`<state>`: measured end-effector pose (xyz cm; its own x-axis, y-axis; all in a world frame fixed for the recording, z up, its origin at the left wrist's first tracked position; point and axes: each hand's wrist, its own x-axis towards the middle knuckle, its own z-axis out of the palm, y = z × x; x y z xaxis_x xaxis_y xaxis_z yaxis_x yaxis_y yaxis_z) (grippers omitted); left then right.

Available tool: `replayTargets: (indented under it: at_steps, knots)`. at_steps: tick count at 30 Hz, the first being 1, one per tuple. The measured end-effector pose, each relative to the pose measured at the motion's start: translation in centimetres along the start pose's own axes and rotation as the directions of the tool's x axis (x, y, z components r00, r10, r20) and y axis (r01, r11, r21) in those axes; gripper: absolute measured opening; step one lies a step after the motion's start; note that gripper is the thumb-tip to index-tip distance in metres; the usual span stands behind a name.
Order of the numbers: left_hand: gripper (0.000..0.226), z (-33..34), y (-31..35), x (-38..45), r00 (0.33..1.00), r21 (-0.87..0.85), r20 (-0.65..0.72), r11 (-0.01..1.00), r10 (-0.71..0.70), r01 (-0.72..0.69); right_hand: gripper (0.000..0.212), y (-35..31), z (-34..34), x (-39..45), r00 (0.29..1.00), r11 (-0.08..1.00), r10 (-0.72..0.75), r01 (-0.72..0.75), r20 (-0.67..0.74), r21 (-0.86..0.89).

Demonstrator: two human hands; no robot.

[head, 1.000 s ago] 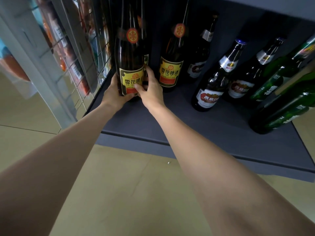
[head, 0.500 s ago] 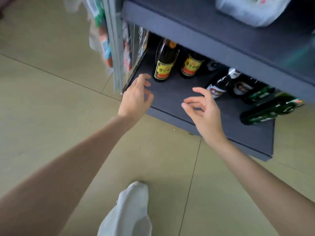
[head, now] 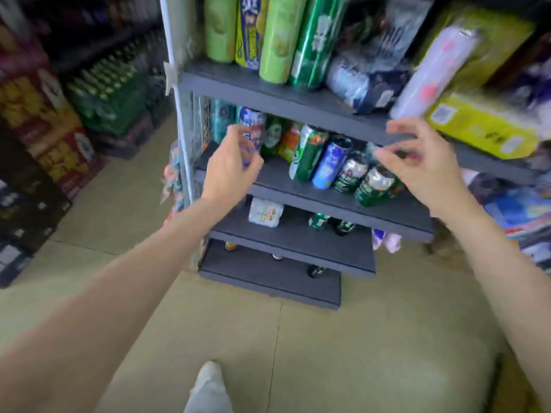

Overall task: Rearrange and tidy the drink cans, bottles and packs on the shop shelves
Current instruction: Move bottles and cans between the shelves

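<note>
1. Fingers first: the left hand [head: 231,171] has its fingers [head: 249,158] loosely curled and holds nothing. It hangs in front of the left end of the can shelf [head: 337,201]. The view is blurry, so I can't tell if it brushes the red-and-white can [head: 253,126] behind it.
2. Right hand [head: 426,168] is spread wide, also holding nothing, up by the shelf edge above the right end of the can row. No contact that I can make out.
3. Where the stuff is: cans stand in a loose row on that middle shelf. From the left there's a teal can [head: 222,123], the red-and-white one, then a green can [head: 308,153], a blue can [head: 329,163] and a short can [head: 374,186] nearest the right hand. The row looks uneven, some near the front edge and some further back.
4. Shelf above carries tall tubes [head: 275,40] and a yellow pack [head: 483,126] on the right. Lower shelves have a white pack [head: 265,211] and a few bottles.
5. Handling guess: full cans should be stiff and fairly light, but smooth, so slippery if pinched by the rim. I'd wrap the fingers round the middle of the body, one can per hand.
6. Risk: tall slim cans tip easily, and a knock could topple the neighbours.
</note>
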<state>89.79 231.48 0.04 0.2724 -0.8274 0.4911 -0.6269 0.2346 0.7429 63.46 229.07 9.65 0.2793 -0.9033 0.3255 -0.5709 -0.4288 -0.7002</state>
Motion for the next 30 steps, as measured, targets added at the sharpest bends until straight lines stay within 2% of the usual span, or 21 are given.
replayTargets:
  at_steps: [5, 8, 12, 16, 21, 30]
  knots:
    - [0.037, -4.1, 8.0, 6.8, 0.971, -0.002, -0.114, 0.977, 0.212, -0.214, 0.05, -5.3, -9.2, 2.9, 0.963, 0.979, -0.161, 0.128, -0.215, -0.16]
    - [0.04, -4.6, 10.4, 9.3, 0.958, 0.028, -0.073, 0.96, 0.279, -0.278, 0.052, -5.2, -10.8, 4.8, 0.932, 0.967, -0.194, 0.129, -0.306, -0.221]
    - [0.043, -3.4, 12.1, 12.7, 0.929, 0.052, -0.032, 0.929, 0.369, -0.367, 0.056, -4.6, -10.8, 5.7, 0.945, 0.951, -0.153, 0.061, -0.29, -0.305]
    - [0.041, -2.4, 14.6, 15.4, 0.857, 0.079, -0.072, 0.86, 0.51, -0.505, 0.06, -4.9, -13.0, 6.5, 0.939, 0.931, -0.152, 0.031, -0.31, -0.364]
    - [0.038, -1.9, 18.5, 18.7, 0.878, -0.076, -0.126, 0.878, 0.462, -0.472, 0.061, -5.3, -15.2, 9.5, 0.918, 0.959, -0.161, 0.058, -0.363, -0.278]
    - [0.046, 1.0, 24.1, 26.5, 0.871, -0.019, -0.239, 0.894, 0.43, -0.447, 0.06, -4.7, -22.1, 18.2, 0.802, 0.909, -0.385, 0.243, -0.457, -0.34]
